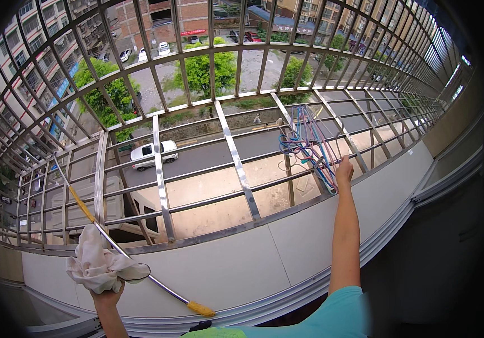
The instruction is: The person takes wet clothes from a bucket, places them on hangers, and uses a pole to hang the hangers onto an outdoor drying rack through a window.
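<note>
At the lower left, my left hand point(107, 295) holds up a bunched whitish cloth point(98, 262). Beneath the cloth runs a metal pole point(168, 289) with yellow grips, lying slantwise across the tiled ledge and onto the bars. On the right, my right hand point(345, 171) reaches out to a pile of blue, pink and purple clothes hangers point(309, 143) that rests on the metal bars. The fingers are at the pile's right edge; whether they grip a hanger or a bar cannot be told.
A metal window cage point(233, 160) of upright and level bars surrounds the pale tiled ledge point(225, 264). Sliding window tracks point(377, 249) run along the near edge. Through the bars, far below, show a street, a white car point(153, 154), trees and buildings.
</note>
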A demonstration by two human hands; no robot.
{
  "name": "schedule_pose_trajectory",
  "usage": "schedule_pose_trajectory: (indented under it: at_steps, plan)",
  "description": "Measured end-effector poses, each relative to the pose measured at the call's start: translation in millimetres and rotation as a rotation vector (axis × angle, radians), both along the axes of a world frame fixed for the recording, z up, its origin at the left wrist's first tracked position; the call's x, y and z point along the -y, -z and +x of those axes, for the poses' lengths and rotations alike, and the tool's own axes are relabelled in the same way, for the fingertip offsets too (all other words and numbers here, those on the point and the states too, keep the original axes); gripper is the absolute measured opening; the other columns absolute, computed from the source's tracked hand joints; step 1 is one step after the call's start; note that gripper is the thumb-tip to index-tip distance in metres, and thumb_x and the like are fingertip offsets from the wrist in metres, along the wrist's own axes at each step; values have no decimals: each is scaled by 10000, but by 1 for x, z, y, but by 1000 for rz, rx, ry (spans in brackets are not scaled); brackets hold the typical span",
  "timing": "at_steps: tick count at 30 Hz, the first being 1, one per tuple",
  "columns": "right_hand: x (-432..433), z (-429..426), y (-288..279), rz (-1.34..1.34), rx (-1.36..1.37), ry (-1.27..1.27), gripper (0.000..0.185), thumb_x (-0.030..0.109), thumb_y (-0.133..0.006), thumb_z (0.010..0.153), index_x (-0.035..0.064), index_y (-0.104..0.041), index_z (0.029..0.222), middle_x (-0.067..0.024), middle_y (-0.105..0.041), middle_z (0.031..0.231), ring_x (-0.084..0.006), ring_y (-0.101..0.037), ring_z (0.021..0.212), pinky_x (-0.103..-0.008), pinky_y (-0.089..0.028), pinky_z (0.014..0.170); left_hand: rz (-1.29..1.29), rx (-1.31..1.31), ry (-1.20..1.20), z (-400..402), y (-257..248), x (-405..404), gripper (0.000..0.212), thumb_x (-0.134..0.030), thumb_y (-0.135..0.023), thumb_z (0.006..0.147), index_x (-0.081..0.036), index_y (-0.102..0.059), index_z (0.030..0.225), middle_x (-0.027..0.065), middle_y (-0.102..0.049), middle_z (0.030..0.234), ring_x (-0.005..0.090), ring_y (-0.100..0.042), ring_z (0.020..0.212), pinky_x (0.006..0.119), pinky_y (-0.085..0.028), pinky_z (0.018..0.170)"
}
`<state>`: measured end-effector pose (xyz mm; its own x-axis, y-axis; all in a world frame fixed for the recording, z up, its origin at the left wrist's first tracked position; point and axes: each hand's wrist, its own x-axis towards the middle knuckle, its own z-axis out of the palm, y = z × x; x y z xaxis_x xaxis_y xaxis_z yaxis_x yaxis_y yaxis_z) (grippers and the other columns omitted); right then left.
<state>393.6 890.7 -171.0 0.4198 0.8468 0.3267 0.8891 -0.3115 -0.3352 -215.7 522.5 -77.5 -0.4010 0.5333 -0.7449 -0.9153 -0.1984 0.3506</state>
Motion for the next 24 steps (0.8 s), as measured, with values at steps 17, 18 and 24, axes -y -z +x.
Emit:
schedule_pose_trajectory:
  at_steps: [17,18,24]
  plan:
    - [141,-48,-214,588,-1003,-406,383,201,-468,822,77,-338,1160,-10,-479,661,-3,-234,326,-168,-126,290,248,-107,434,45,-10,-30,473,-465,-505,701,-131,-447,1031,85,-502,952,239,-542,704,357,-455,585]
    - [155,-53,-224,530,-1006,-422,332,200,-448,832,66,-388,1130,2,-461,641,1,-231,330,-166,-127,290,329,-116,479,59,-20,-35,475,-459,-491,718,-123,-433,1049,94,-495,967,252,-541,743,380,-466,616]
    - [270,-165,-218,140,-716,-716,413,166,-587,744,-16,-451,1089,4,-446,724,-4,-261,418,-148,-210,363,482,-85,780,134,-42,-47,436,-347,-418,809,-51,-348,1122,121,-462,1018,248,-502,910,371,-463,746]
